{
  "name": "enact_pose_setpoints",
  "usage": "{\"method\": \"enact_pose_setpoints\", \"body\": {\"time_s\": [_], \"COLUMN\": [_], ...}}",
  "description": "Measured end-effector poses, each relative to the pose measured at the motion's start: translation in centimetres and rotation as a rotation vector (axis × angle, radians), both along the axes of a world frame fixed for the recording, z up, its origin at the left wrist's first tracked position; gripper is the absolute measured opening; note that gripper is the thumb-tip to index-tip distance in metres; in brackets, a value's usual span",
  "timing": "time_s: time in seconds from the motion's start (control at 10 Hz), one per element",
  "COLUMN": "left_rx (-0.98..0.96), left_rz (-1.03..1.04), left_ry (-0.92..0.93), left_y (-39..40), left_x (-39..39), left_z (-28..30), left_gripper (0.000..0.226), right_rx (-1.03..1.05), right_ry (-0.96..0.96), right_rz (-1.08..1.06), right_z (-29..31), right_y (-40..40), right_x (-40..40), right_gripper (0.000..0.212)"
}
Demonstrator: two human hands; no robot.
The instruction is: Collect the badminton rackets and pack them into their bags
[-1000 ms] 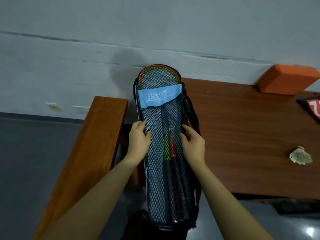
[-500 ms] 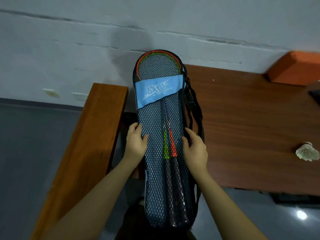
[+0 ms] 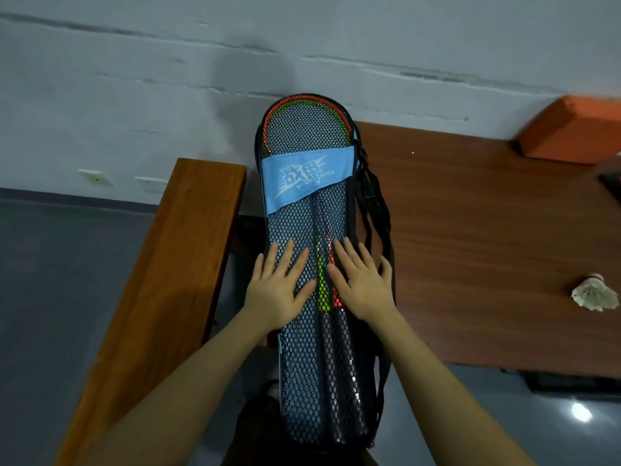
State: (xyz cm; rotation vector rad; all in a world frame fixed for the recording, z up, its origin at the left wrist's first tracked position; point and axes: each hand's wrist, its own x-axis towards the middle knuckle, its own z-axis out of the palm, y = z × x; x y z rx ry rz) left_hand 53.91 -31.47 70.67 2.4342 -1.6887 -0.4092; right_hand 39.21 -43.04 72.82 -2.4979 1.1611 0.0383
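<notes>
Two bare forearms reach up from the bottom edge toward a mesh racket bag point(image 3: 312, 364) that lies lengthwise across the near corner of a brown wooden table point(image 3: 470, 247), its lower end hanging off the table toward the person and cut off in shadow near the frame's foot. The left hand point(image 3: 280, 287) lies flat and open on the bag's left half, fingers spread; the right hand point(image 3: 361, 284) lies flat and open on the right half, neither gripping anything, a pose that looks meant to press the bag smooth and steady the contents. Between the hands, through the mesh, run the shafts of two badminton rackets point(image 3: 326, 287), one green, one red, already inside the bag; their dark handles below the hands are hard to separate. Beyond the hands a light-blue label band point(image 3: 307, 178) crosses the bag, and above it the red and green racket heads show through the mesh, the bag's top reaching the grey wall point(image 3: 302, 45). A black carrying strap point(image 3: 376, 210) trails along the bag's right edge; whether the bag is zipped cannot be told. Left of the bag stands a wooden bench point(image 3: 158, 280). Well right of it a white shuttlecock point(image 3: 594, 294) rests on the table, and farther back an orange block point(image 3: 571, 129) is cut by the frame's right edge.
</notes>
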Motion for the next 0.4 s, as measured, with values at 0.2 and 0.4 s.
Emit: {"method": "enact_pose_setpoints", "body": {"time_s": [0.2, 0.4], "left_rx": [0.032, -0.202], "left_rz": [0.048, 0.110], "left_ry": [0.065, 0.003], "left_y": [-0.4, -1.7], "left_x": [0.3, 1.8], "left_z": [1.9, 10.3], "left_gripper": [0.061, 0.055], "right_rx": [0.055, -0.096], "right_ry": [0.105, -0.236], "right_rz": [0.013, -0.039], "right_z": [1.7, 10.8], "right_y": [-0.7, -2.4], "right_x": [-0.1, -1.1], "right_gripper": [0.058, 0.042]}}
